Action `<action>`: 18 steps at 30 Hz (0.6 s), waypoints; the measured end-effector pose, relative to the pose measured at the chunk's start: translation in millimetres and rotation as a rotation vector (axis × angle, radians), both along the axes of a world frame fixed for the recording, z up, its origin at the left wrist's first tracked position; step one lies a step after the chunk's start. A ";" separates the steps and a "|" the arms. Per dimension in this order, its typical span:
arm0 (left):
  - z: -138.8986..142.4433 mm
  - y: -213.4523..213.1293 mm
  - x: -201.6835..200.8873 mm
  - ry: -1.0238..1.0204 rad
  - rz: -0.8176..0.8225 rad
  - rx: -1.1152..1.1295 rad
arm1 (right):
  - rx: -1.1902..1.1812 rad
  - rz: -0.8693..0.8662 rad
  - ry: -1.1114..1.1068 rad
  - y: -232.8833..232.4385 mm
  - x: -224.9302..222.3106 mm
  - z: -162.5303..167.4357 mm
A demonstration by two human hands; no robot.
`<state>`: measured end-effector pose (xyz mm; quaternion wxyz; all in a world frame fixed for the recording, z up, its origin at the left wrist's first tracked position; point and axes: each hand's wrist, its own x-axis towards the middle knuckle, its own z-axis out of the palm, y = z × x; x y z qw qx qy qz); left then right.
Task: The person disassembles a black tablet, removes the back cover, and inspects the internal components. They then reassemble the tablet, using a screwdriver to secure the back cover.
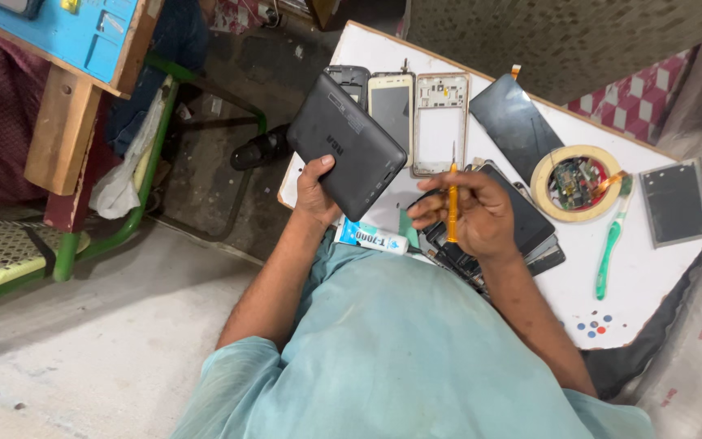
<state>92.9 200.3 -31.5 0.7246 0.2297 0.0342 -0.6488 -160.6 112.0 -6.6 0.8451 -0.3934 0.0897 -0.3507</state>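
Note:
My left hand [316, 193] grips a dark grey tablet [345, 145] by its lower corner, back side up, tilted above the edge of the white table [660, 280]. My right hand [474, 213] holds a thin orange screwdriver [452, 195] upright, tip pointing up, just right of the tablet. Under that hand lies a stack of dark phone screens [530, 232]. A white glue tube [371, 237] rests by my left wrist.
On the table lie a black phone back [353, 80], a phone with a pale frame [392, 106], a bare white frame [440, 122], a black glass panel [513, 118], a tape roll [576, 184] with a circuit board inside, a green toothbrush [611, 244] and a grey panel [674, 203]. A green-framed bench [67, 252] stands left.

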 end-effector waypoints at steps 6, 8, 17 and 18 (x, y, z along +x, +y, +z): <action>-2.8 -1.8 -1.6 -0.041 0.006 0.021 | -0.090 0.035 -0.150 -5.7 -3.2 -6.6; -4.3 -1.0 -2.6 -0.079 0.009 0.015 | -0.074 0.003 -0.191 -2.9 0.2 -2.1; -17.7 4.8 -6.9 -0.174 -0.056 0.018 | -0.312 -0.222 0.295 10.9 11.8 33.6; -19.6 5.0 -8.1 -0.161 -0.066 0.031 | -0.344 -0.235 0.315 10.8 11.1 35.3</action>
